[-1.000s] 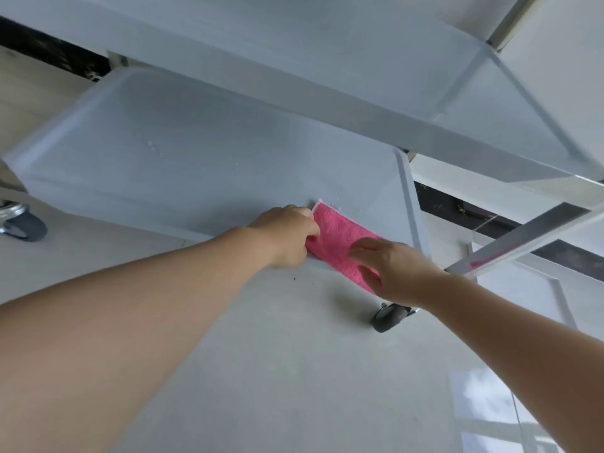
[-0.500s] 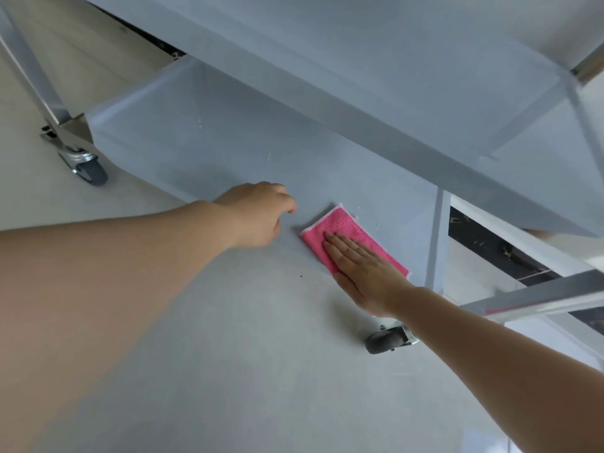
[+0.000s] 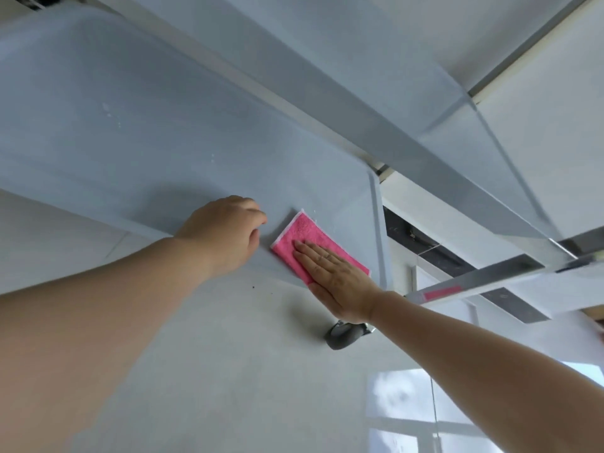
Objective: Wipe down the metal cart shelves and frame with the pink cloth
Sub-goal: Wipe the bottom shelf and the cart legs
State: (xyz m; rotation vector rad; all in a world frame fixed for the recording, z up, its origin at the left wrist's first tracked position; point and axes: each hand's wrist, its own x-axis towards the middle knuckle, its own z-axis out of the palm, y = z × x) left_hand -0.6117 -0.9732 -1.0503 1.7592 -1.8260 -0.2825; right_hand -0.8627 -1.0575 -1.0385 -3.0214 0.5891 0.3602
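The pink cloth, folded into a rectangle, lies flat on the cart's lower metal shelf near its front right corner. My right hand presses flat on the cloth's near half, fingers straight and together. My left hand rests on the shelf's front edge just left of the cloth, fingers curled, with nothing in it and a small gap to the cloth. The upper shelf runs overhead across the view.
A shiny frame bar sticks out at the right, level with my right wrist. A dark caster wheel sits under the shelf's front right corner on the pale tiled floor. Small white specks dot the lower shelf.
My left hand has let go of the cloth and sits beside it. My right hand went from gripping the cloth's edge to lying flat on top of it.
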